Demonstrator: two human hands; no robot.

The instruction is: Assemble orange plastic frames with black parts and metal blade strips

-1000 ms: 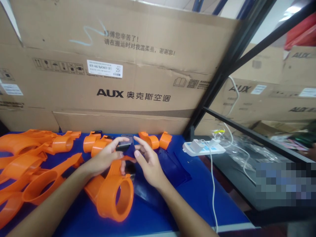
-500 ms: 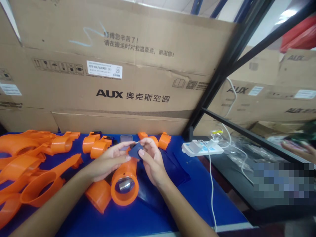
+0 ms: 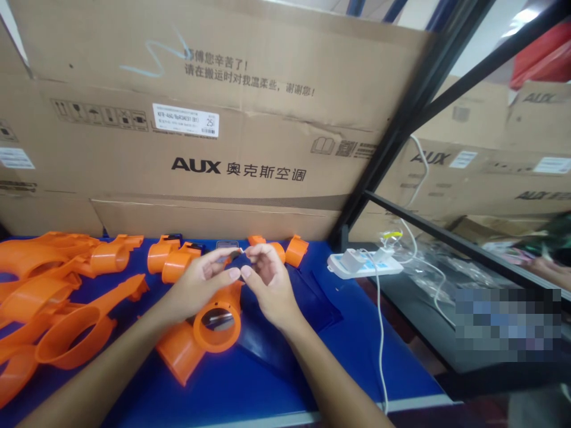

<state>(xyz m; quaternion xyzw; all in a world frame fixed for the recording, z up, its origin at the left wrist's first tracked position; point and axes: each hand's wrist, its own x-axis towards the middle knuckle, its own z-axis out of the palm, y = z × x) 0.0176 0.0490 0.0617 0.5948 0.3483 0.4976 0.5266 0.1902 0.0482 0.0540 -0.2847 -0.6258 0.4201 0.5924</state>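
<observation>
To the left of the strip [image 3: 366,266], two hands were raised over the blue counter [image 3: 357,368]: the left hand [image 3: 203,284] and the right hand [image 3: 273,285]. One small blue piece [image 3: 238,262] was held between them, left of the strip and about level with it, pinched narrowly from both sides; the thumb tips were brought close together and the forefingers were curled behind. Both forearms were reached forward and angled inward, with the wrists set well apart.

One orange ring [image 3: 230,296] was seen just below the fingers, left of the strip and nearer the front; whether it too was gripped could not be told. One second ring [image 3: 181,352] was placed beside it, farther left of the strip. Two small dispensers [image 3: 179,268] were set farther back, well left of the strip, and at least two orange parts [image 3: 295,251] were left nearer to it. Farthest left of the strip, a heap [image 3: 40,297] was spread, too overlapped to be counted.

Two plugs [image 3: 352,260] were seated in the strip, one carton [image 3: 241,137] was stood behind and left of it, and one co-worker's hand [image 3: 552,272] was seen far to its right.
</observation>
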